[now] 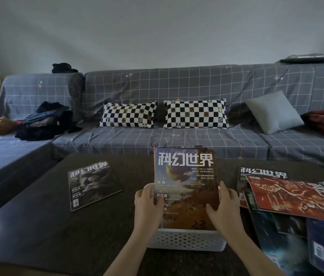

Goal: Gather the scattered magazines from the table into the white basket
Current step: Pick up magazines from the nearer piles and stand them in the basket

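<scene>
Both hands on a magazine stack standing upright in the white basket.

Left hand (149,202) grips the stack's left edge, thumb curled over the front cover; right hand (223,204) grips the right edge, fingers wrapped round it. Magazine stack (187,184) stands on end in the white perforated basket (187,241), orange planet cover facing the camera, basket at the near-centre of the dark table (37,226). One grey-cover magazine (92,185) lies flat, well apart to the left. A loose overlapping pile sits right: red-cover magazine (296,198) on top, blue-cover magazines (288,248) under it. Grey check sofa (177,136) behind, with two checkerboard pillows (128,114).
</scene>
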A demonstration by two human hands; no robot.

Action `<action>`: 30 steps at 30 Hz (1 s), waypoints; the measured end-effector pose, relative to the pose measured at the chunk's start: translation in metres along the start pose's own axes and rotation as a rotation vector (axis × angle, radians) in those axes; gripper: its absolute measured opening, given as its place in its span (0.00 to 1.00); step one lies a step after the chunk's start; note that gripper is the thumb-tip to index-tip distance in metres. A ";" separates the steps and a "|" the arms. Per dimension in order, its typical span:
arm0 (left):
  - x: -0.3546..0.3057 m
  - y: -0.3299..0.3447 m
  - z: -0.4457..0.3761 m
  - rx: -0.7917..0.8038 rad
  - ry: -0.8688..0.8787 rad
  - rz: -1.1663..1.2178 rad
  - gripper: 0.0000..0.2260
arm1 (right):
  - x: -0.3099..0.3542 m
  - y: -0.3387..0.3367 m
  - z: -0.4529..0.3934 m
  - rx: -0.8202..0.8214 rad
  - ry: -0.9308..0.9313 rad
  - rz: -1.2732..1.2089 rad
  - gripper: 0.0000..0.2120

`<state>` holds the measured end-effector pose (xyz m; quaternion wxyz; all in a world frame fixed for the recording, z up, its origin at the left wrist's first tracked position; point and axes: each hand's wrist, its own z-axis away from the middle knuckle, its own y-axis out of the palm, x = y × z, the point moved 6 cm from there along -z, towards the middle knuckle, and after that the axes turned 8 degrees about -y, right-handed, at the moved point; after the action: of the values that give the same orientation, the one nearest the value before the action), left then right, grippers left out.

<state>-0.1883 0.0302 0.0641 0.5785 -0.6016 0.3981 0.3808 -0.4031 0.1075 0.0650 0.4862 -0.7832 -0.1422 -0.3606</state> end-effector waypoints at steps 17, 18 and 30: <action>0.034 -0.108 -0.043 -0.201 0.006 -0.074 0.13 | 0.129 0.088 -0.022 0.099 -0.361 -0.324 0.11; 0.043 -0.118 -0.051 -0.217 -0.006 -0.086 0.13 | 0.140 0.101 -0.025 0.127 -0.380 -0.324 0.10; 0.131 -0.176 -0.125 -0.356 -0.271 -0.400 0.16 | 0.195 0.252 -0.092 0.379 -0.402 -0.172 0.11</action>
<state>0.0247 -0.0976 0.0178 0.5753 -0.7037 0.1178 0.3999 -0.1619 -0.1197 0.0604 0.5536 -0.7190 -0.3666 -0.2051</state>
